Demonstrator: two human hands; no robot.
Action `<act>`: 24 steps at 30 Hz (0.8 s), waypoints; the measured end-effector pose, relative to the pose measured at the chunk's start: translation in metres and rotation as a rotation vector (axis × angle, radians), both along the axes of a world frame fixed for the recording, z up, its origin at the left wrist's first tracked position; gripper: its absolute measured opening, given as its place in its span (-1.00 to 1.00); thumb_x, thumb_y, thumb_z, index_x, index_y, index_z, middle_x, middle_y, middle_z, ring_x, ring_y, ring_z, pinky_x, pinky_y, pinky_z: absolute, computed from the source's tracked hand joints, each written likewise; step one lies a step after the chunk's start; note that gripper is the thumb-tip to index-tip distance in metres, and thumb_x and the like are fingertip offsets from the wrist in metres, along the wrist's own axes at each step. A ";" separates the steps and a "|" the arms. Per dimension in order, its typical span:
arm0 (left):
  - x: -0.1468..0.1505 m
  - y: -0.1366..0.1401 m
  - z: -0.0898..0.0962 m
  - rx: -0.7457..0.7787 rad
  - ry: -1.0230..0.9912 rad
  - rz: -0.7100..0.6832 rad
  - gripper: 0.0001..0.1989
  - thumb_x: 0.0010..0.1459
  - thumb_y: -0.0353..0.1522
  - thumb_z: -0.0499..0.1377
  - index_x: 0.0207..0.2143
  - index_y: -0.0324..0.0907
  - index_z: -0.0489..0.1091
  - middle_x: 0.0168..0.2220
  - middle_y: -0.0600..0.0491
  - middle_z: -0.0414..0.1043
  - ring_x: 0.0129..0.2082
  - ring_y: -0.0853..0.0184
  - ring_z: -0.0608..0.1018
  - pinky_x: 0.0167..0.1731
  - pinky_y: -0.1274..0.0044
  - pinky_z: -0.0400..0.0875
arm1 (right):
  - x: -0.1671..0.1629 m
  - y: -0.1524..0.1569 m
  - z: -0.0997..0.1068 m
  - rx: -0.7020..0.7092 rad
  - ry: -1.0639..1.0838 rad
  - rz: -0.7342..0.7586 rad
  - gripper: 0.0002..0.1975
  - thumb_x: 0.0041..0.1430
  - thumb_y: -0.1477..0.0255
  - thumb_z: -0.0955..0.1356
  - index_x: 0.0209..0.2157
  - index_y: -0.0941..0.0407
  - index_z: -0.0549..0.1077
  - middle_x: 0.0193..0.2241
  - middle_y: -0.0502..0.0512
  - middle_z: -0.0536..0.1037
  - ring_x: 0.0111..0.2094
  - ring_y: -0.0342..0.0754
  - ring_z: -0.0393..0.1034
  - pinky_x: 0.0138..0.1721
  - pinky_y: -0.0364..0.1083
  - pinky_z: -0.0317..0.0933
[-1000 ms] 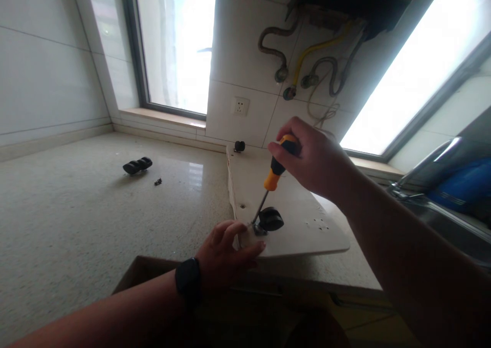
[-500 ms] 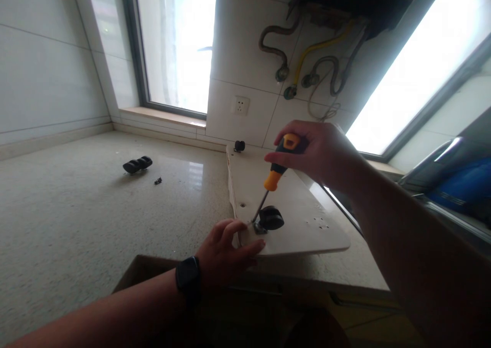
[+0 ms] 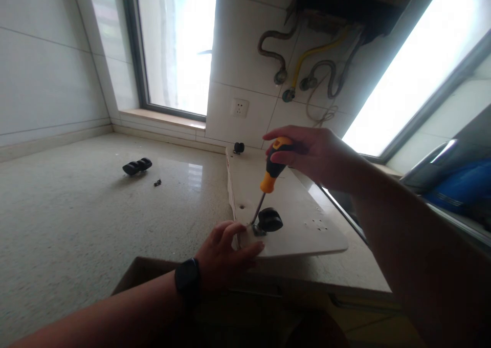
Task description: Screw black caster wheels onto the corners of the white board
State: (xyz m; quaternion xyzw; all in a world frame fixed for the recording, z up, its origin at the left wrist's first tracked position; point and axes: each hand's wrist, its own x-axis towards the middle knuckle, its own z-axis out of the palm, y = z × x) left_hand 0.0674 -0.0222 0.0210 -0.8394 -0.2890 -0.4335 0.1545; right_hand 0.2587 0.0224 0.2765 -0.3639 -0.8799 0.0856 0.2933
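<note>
My right hand (image 3: 303, 151) grips a yellow-and-black screwdriver (image 3: 274, 164) by its handle, with the fingers around the upper part. Its shaft slants down, and the tip meets the metal mounting plate of a black caster wheel (image 3: 270, 219). That caster stands near the front left corner of a white board (image 3: 291, 238) lying on the countertop. At this corner my left hand (image 3: 226, 245) holds the board, fingers and thumb on either side of the caster plate. A screw head at the tip is too small to make out.
Another caster (image 3: 239, 147) stands at the board's far corner. To the left, two loose casters (image 3: 137, 166) lie beside a small pile of screws (image 3: 157, 182) on the speckled countertop (image 3: 76, 225). A sink with a blue item (image 3: 464, 187) is at the right; pipes hang on the wall.
My right hand has turned around the screwdriver handle and shifted slightly left, its forefinger now stretched over the top. My left hand stays in place on the board.
</note>
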 end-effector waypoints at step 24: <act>0.000 -0.002 -0.004 0.008 0.031 -0.011 -0.64 0.17 -0.27 0.30 0.03 0.00 0.44 0.05 -0.11 0.15 0.02 0.05 0.27 -0.10 0.26 0.46 | -0.013 -0.011 -0.014 0.221 -0.003 -0.408 -0.55 0.02 0.01 0.49 -0.37 0.08 0.34 -0.56 -0.03 0.44 -0.55 -0.12 0.27 -0.52 -0.07 0.12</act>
